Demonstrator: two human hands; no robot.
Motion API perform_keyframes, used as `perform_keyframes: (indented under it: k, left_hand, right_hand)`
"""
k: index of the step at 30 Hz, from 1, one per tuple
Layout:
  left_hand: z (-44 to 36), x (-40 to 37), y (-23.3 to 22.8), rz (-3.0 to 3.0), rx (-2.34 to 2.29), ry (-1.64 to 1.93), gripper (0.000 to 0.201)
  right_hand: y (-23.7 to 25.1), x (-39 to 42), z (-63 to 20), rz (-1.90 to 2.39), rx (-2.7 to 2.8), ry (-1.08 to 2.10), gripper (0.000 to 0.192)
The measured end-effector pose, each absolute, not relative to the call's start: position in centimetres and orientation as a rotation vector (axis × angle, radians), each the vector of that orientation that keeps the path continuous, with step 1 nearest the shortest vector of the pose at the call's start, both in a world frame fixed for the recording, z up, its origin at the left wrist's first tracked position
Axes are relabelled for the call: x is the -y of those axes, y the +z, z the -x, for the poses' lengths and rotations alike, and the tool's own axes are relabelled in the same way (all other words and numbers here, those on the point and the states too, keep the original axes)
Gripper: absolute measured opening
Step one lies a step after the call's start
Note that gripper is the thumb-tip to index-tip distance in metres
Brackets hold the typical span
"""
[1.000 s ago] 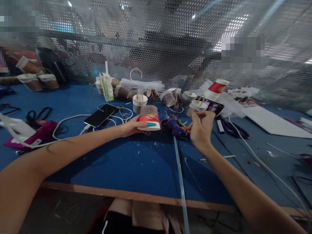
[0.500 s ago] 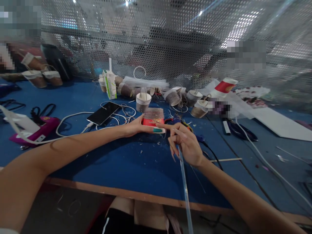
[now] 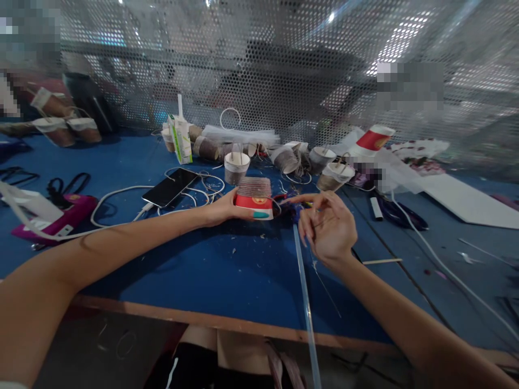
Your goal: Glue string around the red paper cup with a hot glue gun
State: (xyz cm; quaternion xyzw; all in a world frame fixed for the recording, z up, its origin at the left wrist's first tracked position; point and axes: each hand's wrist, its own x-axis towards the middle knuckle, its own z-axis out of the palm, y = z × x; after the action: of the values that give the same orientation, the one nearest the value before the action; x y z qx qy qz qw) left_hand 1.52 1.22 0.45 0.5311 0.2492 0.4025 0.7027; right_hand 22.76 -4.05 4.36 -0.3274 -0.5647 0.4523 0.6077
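Note:
A red paper cup (image 3: 254, 202), its upper part wound with rows of brownish cord, is held above the table by my left hand (image 3: 227, 208). The thumb with a green nail lies across its pale lower edge. A loose strand curves off the cup's right side. My right hand (image 3: 330, 224) is just right of the cup, apart from it, index finger stretched toward it and the other fingers loosely bent; I see nothing held in it. Close by lies a blue tool (image 3: 295, 212), partly hidden, with a long clear stick (image 3: 306, 302) running toward me past the table edge.
Behind the cup are cord-wrapped cups (image 3: 236, 168), a drink carton (image 3: 181, 139) and a phone (image 3: 171, 187) with a white cable. A red cup (image 3: 372, 141) leans at back right. A purple power strip (image 3: 57, 216) lies left, pliers (image 3: 405, 215) right. Perforated metal panel (image 3: 251, 59) behind.
My right hand has moved right, away from the cup, and its index finger has come off the cup. My left hand still holds the cup in nearly the same place.

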Motion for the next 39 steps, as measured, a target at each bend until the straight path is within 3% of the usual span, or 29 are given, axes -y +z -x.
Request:
perform_keyframes:
  k: [7, 18, 25, 35, 39]
  left_hand:
    - [-1.5, -1.1, 0.6, -1.267, -0.574, 0.906, 0.071]
    - [-1.1, -1.3, 0.4, -1.201, -0.470, 0.861, 0.062]
    - [-1.1, -1.2, 0.7, -1.124, -0.426, 0.863, 0.063]
    - [-1.0, -1.3, 0.8, -1.076, -0.443, 0.892, 0.056]
    - [-1.3, -1.5, 0.6, -1.108, -0.475, 0.925, 0.050]
  right_hand:
    - [4.7, 5.5, -21.5, 0.714, 1.536, 1.367, 0.042]
    - [4.4, 4.0, -22.7, 0.820, 1.157, 1.070, 0.032]
    - [4.4, 5.0, -22.0, 0.754, 1.423, 1.251, 0.046]
    - [3.5, 5.1, -21.6, 0.795, 1.507, 1.425, 0.042]
    - [4.0, 4.9, -22.1, 0.811, 1.602, 1.212, 0.043]
